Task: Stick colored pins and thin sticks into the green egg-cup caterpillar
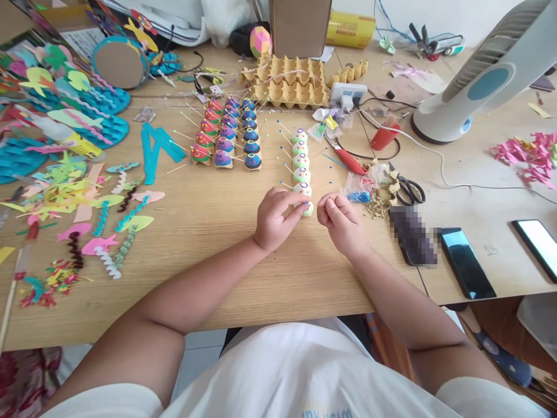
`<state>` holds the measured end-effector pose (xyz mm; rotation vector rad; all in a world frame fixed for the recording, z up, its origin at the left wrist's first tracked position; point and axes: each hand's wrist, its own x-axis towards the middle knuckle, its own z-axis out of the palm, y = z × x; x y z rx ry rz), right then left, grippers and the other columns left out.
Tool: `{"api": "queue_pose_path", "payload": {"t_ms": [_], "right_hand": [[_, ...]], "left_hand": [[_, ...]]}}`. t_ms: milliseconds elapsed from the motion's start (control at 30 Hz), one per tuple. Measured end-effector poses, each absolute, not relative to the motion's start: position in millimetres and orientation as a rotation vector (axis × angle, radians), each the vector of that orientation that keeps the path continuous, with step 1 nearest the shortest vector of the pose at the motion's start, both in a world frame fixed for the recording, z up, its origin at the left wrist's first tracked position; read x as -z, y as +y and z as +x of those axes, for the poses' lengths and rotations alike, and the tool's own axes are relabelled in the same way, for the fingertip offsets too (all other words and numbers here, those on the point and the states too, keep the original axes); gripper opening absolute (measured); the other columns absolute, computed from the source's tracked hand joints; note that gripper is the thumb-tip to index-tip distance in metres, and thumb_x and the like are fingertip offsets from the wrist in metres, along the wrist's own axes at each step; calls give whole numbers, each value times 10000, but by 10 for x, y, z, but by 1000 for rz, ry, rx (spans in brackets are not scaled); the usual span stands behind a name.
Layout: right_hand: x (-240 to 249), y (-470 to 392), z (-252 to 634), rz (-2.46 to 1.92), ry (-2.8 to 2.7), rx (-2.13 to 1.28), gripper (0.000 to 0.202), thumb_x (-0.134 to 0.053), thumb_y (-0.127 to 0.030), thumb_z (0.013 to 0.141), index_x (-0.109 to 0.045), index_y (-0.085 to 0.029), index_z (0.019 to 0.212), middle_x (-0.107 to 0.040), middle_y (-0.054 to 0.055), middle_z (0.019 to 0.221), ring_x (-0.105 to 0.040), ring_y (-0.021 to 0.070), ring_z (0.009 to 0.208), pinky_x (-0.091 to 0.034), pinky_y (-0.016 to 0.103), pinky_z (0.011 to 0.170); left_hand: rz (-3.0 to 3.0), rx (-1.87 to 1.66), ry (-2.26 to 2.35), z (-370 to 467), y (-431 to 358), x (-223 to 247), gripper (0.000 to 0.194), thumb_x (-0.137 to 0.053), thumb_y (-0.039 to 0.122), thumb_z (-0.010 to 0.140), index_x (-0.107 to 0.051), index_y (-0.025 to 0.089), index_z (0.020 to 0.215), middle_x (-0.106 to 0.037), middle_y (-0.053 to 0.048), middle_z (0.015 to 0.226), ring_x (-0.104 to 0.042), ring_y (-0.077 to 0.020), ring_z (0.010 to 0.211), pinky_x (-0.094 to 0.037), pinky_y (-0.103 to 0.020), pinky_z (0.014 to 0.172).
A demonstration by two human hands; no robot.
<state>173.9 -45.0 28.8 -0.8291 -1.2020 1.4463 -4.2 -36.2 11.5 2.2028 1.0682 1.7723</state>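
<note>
Pale green egg-carton cups (301, 159) with coloured dots and purple rings stand in a line toward me. Thin sticks with blue tips poke out from their sides. At the near end, the thumb and forefinger of my left hand (276, 219) are closed at the nearest cup (308, 209), partly covering it; a bit of blue shows at the fingertips. Just to the right, my right hand (342, 220) is closed in a pinch, apart from the cup. Whatever lies between its fingertips is too small to make out.
Red, purple and blue painted cups (224, 145) stand in rows behind on the left. Paper cutouts (100, 209) cover the left side. Scissors (409, 188), a red-handled tool (350, 161), phones (466, 261) and a fan (470, 81) are to the right. Egg trays (291, 81) lie at the back.
</note>
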Motion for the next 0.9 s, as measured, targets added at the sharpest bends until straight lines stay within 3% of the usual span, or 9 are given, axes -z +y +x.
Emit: {"api": "queue_pose_path", "payload": {"t_ms": [133, 300, 700, 900], "right_hand": [[-203, -421, 1780, -830, -1294, -1431, 373, -670, -588, 955, -679, -223, 881, -433, -46, 613, -335, 118, 580, -270, 284, 575], [-213, -402, 1811, -784, -1286, -1538, 319, -677, -530, 956, -719, -213, 945, -388, -58, 602, -305, 110, 569, -235, 283, 577], [-216, -409, 1769, -789, -1352, -1563, 326, -721, -535, 924, -668, -215, 893, -467, -49, 638, -359, 111, 598, -283, 276, 588], [-244, -405, 1766, -783, -1346, -1520, 346, -737, -561, 910, -671, -222, 916, -439, -59, 653, -311, 103, 579, -259, 276, 567]], "left_hand": [[2253, -1675, 1103, -60, -367, -126, 99, -710, 332, 991, -736, 239, 970, -800, 0, 892, -689, -141, 836, -537, -311, 800], [2224, -1716, 1029, -81, -357, -130, 92, -713, 333, 990, -721, 244, 970, -801, 13, 877, -679, -131, 812, -520, -307, 801], [2171, -1704, 1109, -69, -351, -109, 88, -684, 311, 1008, -740, 243, 1016, -806, -12, 949, -699, -153, 904, -544, -352, 884], [2080, -1678, 1139, -58, -362, -100, 125, -693, 339, 1003, -762, 235, 1002, -805, -18, 928, -697, -142, 857, -557, -321, 815]]}}
